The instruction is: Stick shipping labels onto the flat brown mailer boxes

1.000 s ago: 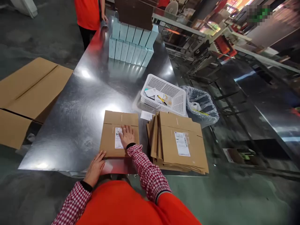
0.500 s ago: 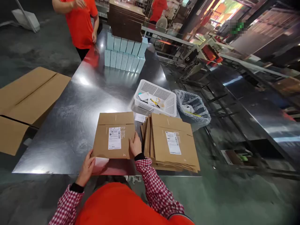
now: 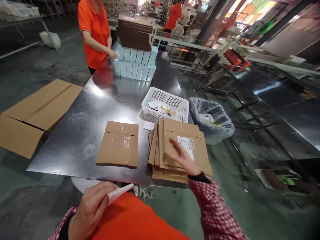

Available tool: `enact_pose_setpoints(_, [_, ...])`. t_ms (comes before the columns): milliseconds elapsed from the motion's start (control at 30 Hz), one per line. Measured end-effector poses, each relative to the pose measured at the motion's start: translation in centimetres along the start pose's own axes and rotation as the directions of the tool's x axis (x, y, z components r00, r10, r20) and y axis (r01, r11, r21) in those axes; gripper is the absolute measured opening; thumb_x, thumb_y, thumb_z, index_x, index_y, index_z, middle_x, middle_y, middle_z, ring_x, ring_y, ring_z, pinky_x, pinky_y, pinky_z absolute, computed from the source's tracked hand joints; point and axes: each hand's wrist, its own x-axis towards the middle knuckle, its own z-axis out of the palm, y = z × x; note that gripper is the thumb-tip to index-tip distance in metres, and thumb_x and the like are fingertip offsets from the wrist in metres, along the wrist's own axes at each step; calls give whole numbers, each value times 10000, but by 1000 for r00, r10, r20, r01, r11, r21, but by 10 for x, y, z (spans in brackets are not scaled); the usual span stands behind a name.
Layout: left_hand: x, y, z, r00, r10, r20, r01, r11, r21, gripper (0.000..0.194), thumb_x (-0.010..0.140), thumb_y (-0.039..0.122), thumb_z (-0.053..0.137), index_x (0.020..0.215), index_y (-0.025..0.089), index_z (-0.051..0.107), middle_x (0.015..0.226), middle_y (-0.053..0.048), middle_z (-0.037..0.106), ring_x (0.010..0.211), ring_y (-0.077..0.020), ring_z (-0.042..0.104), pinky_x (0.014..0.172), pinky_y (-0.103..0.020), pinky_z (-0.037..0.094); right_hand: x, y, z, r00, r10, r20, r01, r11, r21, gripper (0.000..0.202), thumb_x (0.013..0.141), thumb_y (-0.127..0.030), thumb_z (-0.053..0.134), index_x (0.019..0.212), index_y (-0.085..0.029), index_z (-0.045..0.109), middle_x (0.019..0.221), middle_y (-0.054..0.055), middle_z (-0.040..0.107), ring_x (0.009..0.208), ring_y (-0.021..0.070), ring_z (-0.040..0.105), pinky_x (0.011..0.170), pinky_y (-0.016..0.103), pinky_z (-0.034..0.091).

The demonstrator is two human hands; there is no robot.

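Near my body, my left hand (image 3: 93, 206) is closed on a white sheet of paper (image 3: 120, 192), which curls out past its fingers. My right hand (image 3: 183, 156), a little blurred, is over the stack of flat cardboard boxes (image 3: 172, 173) on the right, fingers apart. Under it lies the top flat box, with a white printed label (image 3: 186, 146) partly covered by the hand. Another flat cardboard box (image 3: 118, 146), bearing print but no label, lies alone on the metal table in front of me.
A white perforated basket (image 3: 183, 108) holds papers and a yellow pen. Beside it stands a bin lined with clear plastic (image 3: 212, 116). Light-blue boxes (image 3: 135, 70) under stacked cardboard are at the table's far end, beside a co-worker (image 3: 93, 40). A large open carton (image 3: 40, 106) stands left.
The labelled flat box has gone from between my hands to the right-hand stack; an unlabelled one shows in its place. My left hand has drawn back towards me with the white sheet.
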Motion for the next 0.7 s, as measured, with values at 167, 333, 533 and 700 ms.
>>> enact_pose_setpoints(167, [4, 1, -8, 982, -122, -146, 123, 992, 0, 291, 915, 227, 394, 1010, 220, 669, 985, -59, 721, 915, -184, 674, 780, -257, 533, -64, -109, 145, 500, -576, 647, -109, 699, 707, 571, 752, -628, 567, 1075, -167, 661, 1045, 81, 671, 997, 219, 608, 919, 349, 462])
enact_pose_setpoints(333, [-3, -57, -32, 859, -441, -259, 474, 877, 76, 510, 875, 453, 441, 1291, 165, 501, 1330, -151, 534, 1181, -287, 550, 895, -394, 516, -81, -121, 179, 730, -368, 576, -247, 644, 724, 421, 820, -537, 560, 884, -140, 683, 868, 54, 663, 806, 174, 600, 781, 307, 484])
enact_pose_setpoints(533, [-10, -62, -13, 939, -341, 39, 342, 939, -45, 548, 735, 448, 663, 1233, 260, 532, 1300, -78, 575, 1205, -275, 532, 986, -403, 463, -67, -123, 170, 807, -372, 459, -5, 773, 635, 412, 883, -521, 475, 890, -169, 689, 831, 49, 627, 795, 164, 559, 782, 297, 452])
enact_pose_setpoints(700, [-5, -70, 12, 845, -534, 16, 525, 823, -217, 316, 775, 441, 594, 986, 207, 594, 927, -45, 698, 846, -208, 669, 749, -312, 548, -75, -127, 183, 835, -291, 468, -57, 799, 599, 384, 873, -509, 498, 922, -173, 676, 810, 40, 621, 751, 152, 557, 724, 284, 463])
